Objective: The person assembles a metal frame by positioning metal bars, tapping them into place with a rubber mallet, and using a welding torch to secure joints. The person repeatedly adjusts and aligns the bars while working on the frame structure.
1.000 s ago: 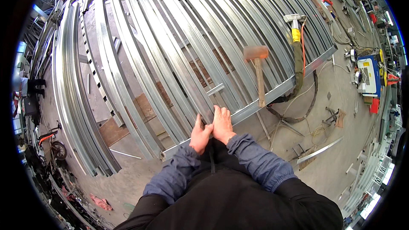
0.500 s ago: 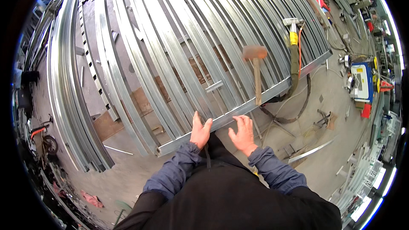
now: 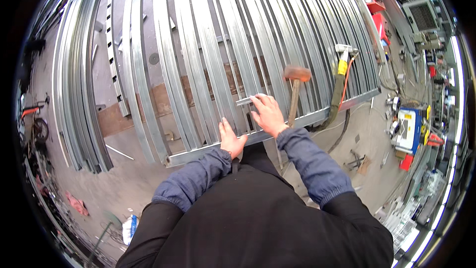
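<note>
A frame of parallel silvery metal bars (image 3: 210, 64) lies in front of me, closed along its near side by an edge rail (image 3: 198, 155). My left hand (image 3: 231, 141) rests at this rail, its fingers stretched and the thumb spread. Farther in, my right hand (image 3: 270, 115) reaches over the bars with thumb and forefinger apart. Its fingertips are at the right end of a short metal strip (image 3: 243, 101) lying across the bars. Just right of that hand lies a mallet (image 3: 297, 74), its reddish-brown head away from me and its wooden handle toward the rail.
A welding torch (image 3: 343, 64) with a yellow collar and dark sleeved cable lies across the frame's right side. Long metal profiles (image 3: 74, 84) are bundled at the left. On the floor at right stands a blue-and-white machine (image 3: 409, 129). A pink cloth (image 3: 77, 203) lies lower left.
My right hand has moved forward and left from the near rail to the short strip. My left hand stays by the rail. The view has shifted slightly.
</note>
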### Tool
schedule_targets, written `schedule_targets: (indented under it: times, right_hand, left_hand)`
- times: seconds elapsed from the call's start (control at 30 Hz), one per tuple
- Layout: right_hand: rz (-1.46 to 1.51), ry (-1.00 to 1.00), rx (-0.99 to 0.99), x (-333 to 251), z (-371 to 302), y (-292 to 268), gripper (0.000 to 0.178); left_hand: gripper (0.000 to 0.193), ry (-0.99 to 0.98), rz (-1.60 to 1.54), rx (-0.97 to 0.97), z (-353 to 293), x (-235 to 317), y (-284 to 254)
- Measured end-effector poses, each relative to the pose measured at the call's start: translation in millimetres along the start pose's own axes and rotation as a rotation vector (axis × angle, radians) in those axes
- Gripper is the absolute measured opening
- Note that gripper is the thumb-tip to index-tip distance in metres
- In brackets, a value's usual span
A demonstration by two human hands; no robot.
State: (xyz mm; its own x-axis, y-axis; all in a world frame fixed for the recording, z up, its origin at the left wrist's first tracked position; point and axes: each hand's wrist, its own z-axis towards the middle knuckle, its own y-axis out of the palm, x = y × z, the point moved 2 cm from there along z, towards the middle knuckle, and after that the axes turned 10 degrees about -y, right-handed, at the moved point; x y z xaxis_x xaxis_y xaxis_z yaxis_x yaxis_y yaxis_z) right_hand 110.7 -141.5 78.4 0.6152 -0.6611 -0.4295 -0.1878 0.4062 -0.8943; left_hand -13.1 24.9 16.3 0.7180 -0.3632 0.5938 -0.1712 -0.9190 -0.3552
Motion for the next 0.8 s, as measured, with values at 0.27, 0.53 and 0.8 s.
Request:
schedule_targets:
  times: [0.27, 0.53, 0.8]
  right_hand:
    - [-0.080, -0.485, -0.306, 63, 52, 35, 0.033]
    - [0.152, -0.603, -0.086, 30, 68, -62, 0.032]
    - [0.157, -0.659, -0.201, 54, 104, -9, 0.029]
  left_hand:
    - [0.108, -0.086, -0.041, 0.422, 8, -4, 37]
    - [0.104, -0.149, 0.057, 0.737, 14, 1, 63]
    - [0.105, -0.146, 0.083, 0.850, 21, 0, 69]
